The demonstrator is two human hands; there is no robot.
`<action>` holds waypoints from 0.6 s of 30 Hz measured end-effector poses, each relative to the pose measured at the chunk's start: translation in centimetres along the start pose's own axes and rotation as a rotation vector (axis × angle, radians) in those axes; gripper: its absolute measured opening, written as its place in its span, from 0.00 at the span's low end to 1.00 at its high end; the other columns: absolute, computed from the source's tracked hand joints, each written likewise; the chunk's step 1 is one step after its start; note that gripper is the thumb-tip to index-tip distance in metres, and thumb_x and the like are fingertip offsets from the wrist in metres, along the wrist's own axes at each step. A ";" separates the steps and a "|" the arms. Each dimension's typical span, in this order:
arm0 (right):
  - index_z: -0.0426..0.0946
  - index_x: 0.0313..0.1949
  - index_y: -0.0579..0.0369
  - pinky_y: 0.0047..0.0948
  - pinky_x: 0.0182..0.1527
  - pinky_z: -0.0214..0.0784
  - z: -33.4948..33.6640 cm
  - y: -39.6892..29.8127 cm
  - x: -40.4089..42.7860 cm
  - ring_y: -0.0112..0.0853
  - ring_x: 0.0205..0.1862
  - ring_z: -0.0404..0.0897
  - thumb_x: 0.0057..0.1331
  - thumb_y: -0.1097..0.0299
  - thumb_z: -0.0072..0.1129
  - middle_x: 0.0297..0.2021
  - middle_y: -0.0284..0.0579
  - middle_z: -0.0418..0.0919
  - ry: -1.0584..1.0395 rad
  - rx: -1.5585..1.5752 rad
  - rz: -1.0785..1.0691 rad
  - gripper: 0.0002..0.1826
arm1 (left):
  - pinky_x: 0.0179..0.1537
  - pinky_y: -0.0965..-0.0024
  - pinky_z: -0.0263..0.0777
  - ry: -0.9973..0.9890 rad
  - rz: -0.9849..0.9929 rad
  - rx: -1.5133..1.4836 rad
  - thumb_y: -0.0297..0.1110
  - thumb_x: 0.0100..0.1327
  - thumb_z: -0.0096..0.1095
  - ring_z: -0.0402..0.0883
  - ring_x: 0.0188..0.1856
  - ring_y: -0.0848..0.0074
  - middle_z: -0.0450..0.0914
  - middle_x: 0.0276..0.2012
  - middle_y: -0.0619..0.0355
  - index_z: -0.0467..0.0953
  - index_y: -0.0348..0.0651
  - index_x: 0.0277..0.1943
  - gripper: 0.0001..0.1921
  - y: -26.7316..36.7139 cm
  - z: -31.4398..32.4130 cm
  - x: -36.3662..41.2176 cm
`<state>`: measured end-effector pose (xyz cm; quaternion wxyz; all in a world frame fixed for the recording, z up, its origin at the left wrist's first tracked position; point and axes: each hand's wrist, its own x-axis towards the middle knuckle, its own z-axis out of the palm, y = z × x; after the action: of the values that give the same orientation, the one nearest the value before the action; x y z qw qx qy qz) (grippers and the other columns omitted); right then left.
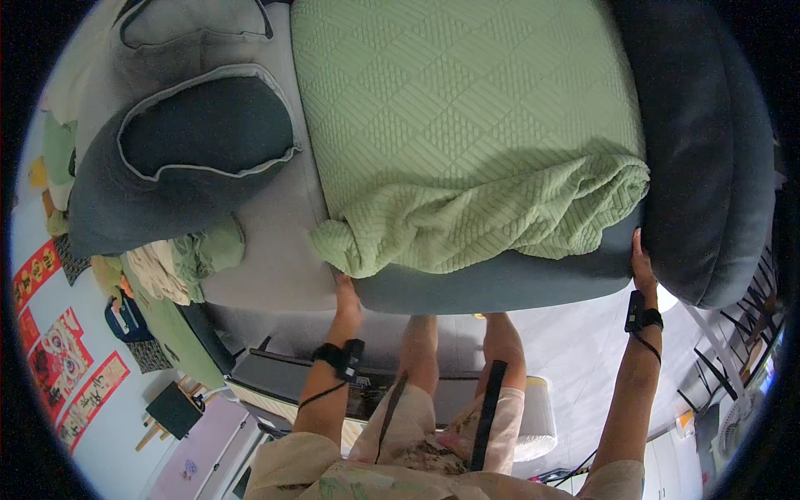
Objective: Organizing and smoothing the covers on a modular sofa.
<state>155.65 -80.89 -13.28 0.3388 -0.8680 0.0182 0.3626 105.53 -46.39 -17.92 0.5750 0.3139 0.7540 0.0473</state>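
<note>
A quilted green sofa cover (469, 94) lies over the seat of a sofa, its front edge bunched up in folds. Below the folds shows the dark grey front of the seat cushion (487, 284). My left hand (347, 297) is at the cushion's left front corner, beside the light grey section (269, 269); its fingers are partly hidden in the gap. At the right front corner, my right hand (642, 265) lies between the cushion and the dark padded armrest (694, 156). Whether either hand grips the cushion is not clear.
A dark grey cushion with light piping (206, 125) rests at the left, near crumpled green and cream cloths (209, 250). Behind my legs are a flat dark machine (281, 375) and a white cylindrical bin (536, 419). Black racks (750, 300) stand at the far right.
</note>
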 end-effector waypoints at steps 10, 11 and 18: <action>0.46 0.59 0.57 0.34 0.58 0.44 -0.8 1.8 0.8 0.39 0.58 0.50 0.53 0.35 0.40 0.59 0.46 0.46 -0.069 0.156 -0.192 0.45 | 0.58 0.70 0.42 -0.120 0.175 -0.015 0.59 0.55 0.41 0.48 0.60 0.67 0.47 0.60 0.53 0.45 0.38 0.60 0.39 0.4 1.7 -1.1; 0.45 0.59 0.58 0.34 0.58 0.42 -0.5 2.0 0.9 0.40 0.59 0.49 0.53 0.34 0.38 0.60 0.46 0.45 -0.046 0.176 -0.110 0.46 | 0.58 0.69 0.43 -0.019 0.181 0.020 0.61 0.54 0.41 0.49 0.60 0.66 0.48 0.60 0.51 0.46 0.37 0.60 0.41 0.3 1.7 -1.2; 0.47 0.58 0.62 0.25 0.59 0.36 -0.4 0.1 -1.7 0.33 0.60 0.48 0.57 0.38 0.34 0.59 0.43 0.47 0.086 0.315 0.033 0.41 | 0.53 0.70 0.51 0.076 0.280 -0.115 0.58 0.56 0.40 0.59 0.54 0.63 0.58 0.54 0.47 0.52 0.30 0.57 0.37 1.3 4.6 -3.6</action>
<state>154.62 -81.59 -12.09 0.4638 -0.8184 0.1035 0.3231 110.69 -48.62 -15.87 0.5508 0.3805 0.7203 0.1818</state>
